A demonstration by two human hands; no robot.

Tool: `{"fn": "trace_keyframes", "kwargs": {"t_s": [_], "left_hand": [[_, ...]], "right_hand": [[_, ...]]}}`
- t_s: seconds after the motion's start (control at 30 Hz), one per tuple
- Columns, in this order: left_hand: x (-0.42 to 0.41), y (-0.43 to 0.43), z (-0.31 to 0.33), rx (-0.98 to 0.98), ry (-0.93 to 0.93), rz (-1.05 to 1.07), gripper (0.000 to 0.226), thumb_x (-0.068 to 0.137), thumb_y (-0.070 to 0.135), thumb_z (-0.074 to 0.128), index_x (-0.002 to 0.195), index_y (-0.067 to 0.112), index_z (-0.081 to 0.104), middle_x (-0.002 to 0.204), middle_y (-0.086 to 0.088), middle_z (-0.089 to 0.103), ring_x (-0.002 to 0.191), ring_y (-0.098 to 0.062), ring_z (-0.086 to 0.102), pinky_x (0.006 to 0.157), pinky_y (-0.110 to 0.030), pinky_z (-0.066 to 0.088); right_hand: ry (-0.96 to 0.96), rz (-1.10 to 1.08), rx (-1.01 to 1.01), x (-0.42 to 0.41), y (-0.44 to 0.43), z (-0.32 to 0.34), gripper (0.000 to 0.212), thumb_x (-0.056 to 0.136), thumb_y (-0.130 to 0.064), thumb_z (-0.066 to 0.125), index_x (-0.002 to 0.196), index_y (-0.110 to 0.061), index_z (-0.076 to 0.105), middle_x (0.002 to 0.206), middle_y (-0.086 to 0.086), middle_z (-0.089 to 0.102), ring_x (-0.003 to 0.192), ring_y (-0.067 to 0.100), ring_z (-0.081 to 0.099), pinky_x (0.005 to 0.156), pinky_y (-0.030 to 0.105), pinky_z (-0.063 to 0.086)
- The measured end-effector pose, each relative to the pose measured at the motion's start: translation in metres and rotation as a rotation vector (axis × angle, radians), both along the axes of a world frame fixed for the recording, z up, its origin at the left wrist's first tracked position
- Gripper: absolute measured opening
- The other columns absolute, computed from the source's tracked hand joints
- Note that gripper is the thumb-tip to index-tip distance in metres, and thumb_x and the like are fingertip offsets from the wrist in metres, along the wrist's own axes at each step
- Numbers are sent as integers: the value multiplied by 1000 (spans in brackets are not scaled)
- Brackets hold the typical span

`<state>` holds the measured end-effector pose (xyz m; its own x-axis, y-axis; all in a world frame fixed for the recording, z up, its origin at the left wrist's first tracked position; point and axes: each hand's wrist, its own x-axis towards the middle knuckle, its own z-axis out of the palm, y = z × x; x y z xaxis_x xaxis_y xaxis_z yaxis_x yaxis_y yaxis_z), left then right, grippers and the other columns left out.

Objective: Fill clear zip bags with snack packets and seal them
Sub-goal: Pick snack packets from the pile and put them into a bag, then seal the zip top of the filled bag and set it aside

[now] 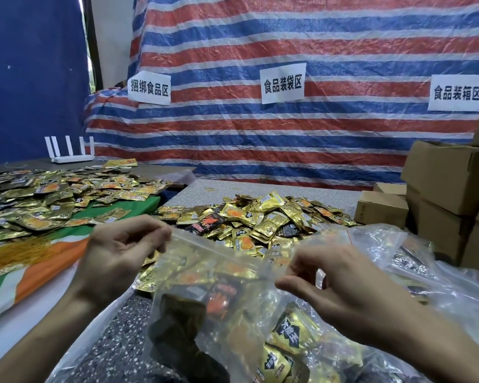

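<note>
**Zip bag held at both ends of its seal, closure at risk**

On the left, the left hand [122, 250] pinches the upper-left end of the zip strip [219, 251], thumb and fingers clamped together on the plastic. The clear bag [219, 313] hangs between the hands, near the person and in front of the heap of gold packets [260, 217] on the table [288, 189]. It is already stuffed with packets [293, 330]. On the right, the right hand [340, 288] pinches the lower-right end of the strip, fingertips closed on it.

The strip, the bag's long top edge, runs from upper left down to lower right; the mouth faces up and away from the person, and the body sags down toward them.

The likely trouble is a partial seal. The bag looks full, and a packet corner riding up under the strip would keep the tracks from meeting. The tilted strip could also let the tracks misalign, so they press shut in patches only. If either pinch slips, the loaded bag could drop and spill onto the finished bags [412, 261] at the right.
</note>
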<state>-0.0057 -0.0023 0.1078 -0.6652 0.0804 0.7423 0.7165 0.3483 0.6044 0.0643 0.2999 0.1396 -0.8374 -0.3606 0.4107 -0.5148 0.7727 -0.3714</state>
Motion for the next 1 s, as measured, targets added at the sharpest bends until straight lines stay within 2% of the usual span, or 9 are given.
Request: {"fn": "trace_keyframes", "kwargs": {"t_s": [0.3,0.43,0.53,0.6,0.7,0.8,0.87,0.93,1.0], "left_hand": [[-58,103,53,-103,50,-31,15,93,12,65,81,9,72,65,2,65,50,-3,54,46,-23,44],[-82,177,55,-35,-53,-114,19,98,13,60,81,5,66,67,-11,61,45,-19,63,38,-28,49],[-92,237,27,-3,-255,-198,20,100,11,54,87,0,64,77,-12,63,64,-30,71,54,-38,60],[-91,268,-6,-174,-406,-260,16,100,11,53,105,3,66,99,-13,69,91,-30,71,78,-37,59],[-83,287,-49,-407,-550,-354,29,100,10,54,128,3,58,127,-13,63,117,-23,60,100,-31,48],[-77,281,-56,-322,-575,-386,37,96,-8,49,132,-3,52,133,-19,58,126,-25,55,108,-37,43],[-70,267,-45,-176,-576,-332,38,94,-12,47,130,-3,54,131,-18,60,124,-26,56,109,-36,42],[-63,243,-33,34,-552,-263,31,95,-10,46,120,-1,60,119,-16,65,115,-24,60,104,-33,46],[-57,207,-28,125,-480,-200,23,95,-3,51,109,8,65,107,-8,69,102,-19,63,92,-29,51]], "right_hand": [[60,-123,-210,9,24,-11,39,90,-42,52,62,-16,49,63,7,54,55,16,46,55,41,40],[113,-321,-252,1,51,-14,39,87,-27,61,55,-11,45,51,5,46,48,14,40,53,40,38],[125,-500,-204,-4,73,-22,44,81,-22,64,49,-16,35,44,-5,36,49,15,37,52,37,37],[90,-607,-138,-8,85,-28,42,79,-22,66,50,-18,37,48,-6,44,54,19,47,56,40,45],[55,-687,-27,-16,91,-32,35,80,-27,69,57,-20,44,59,-3,54,64,22,55,59,38,46],[81,-567,-26,-25,80,-33,36,82,-31,69,59,-22,43,57,-5,52,62,21,53,58,38,43],[67,-468,-54,-31,69,-33,33,84,-33,69,62,-25,45,60,-6,54,62,18,54,59,40,45],[35,-412,-69,-36,59,-33,28,85,-36,69,68,-24,51,66,-6,59,65,15,56,62,40,49],[29,-367,-78,-39,49,-36,26,87,-40,68,71,-25,54,71,-8,61,68,12,57,64,41,52]]}}
